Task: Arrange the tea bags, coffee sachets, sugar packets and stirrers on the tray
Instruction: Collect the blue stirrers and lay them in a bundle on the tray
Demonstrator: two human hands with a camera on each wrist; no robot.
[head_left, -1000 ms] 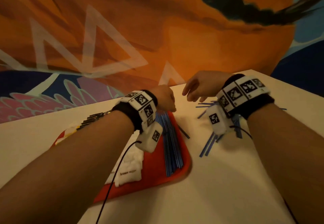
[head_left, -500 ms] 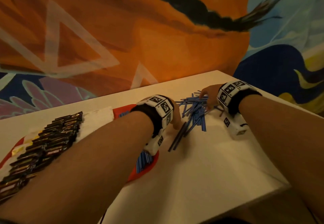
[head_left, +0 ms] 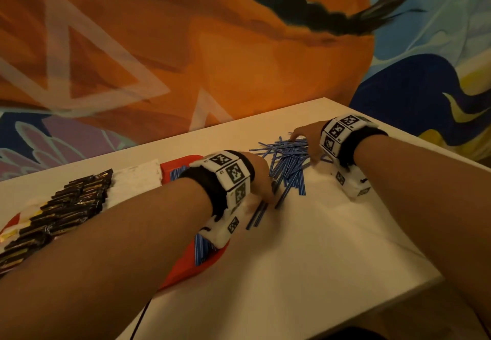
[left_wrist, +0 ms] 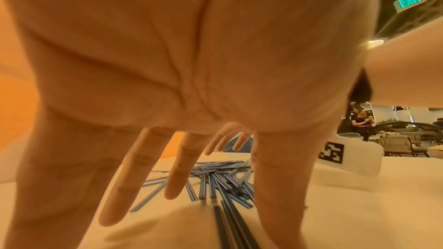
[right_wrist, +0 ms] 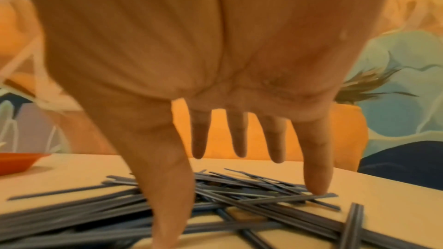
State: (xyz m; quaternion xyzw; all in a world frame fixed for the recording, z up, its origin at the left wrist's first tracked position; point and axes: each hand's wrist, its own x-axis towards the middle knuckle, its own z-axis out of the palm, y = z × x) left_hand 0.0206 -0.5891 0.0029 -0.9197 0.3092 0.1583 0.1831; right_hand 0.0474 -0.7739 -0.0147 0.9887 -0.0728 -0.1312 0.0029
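I see both hands down at the loose pile of stirrers (head_left: 288, 164) on the table (head_left: 318, 246), to the right of the tray (head_left: 183, 163). My left hand (head_left: 261, 177) has a released grip, fingers straight and spread at the near edge of the pile. My right hand (head_left: 308, 140) is also released, fingers spread; its thumb and little finger touch the stirrers. More stirrers lie in a neat row on the tray, beside the white packets (head_left: 135, 180) and the dark sachets (head_left: 66, 206).
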